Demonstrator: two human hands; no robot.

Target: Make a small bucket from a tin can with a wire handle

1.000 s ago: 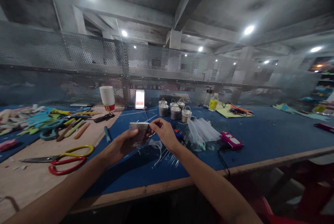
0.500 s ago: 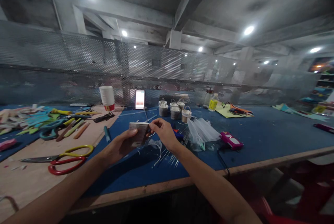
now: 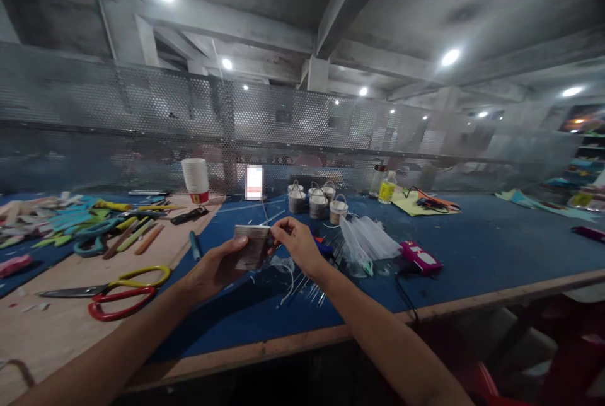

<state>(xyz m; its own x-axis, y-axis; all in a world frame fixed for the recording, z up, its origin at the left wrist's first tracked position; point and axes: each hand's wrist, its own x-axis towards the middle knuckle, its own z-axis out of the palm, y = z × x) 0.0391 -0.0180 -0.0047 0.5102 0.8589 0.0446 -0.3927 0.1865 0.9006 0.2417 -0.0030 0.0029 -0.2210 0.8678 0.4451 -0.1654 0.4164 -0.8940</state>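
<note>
A small grey-brown cup-shaped piece with a pale rim is held above the blue table. My left hand is wrapped round its left side, the thumb on its face. At its upper right edge, the fingers of my right hand are pinched together; what they hold, if anything, is too small to make out. Beneath the hands lie a white cord and several thin clear sticks. Several small buckets with loop handles, one of them nearest, stand farther back.
Scissors with red and yellow handles lie left, near stacked paper cups. Plastic bags, a magenta device with a black cable, and a yellow-labelled bottle are right. A perforated metal screen rises behind.
The view has shifted very slightly, so things appear a little lower. Both hands keep nearly the same pose around the grey-brown piece.
</note>
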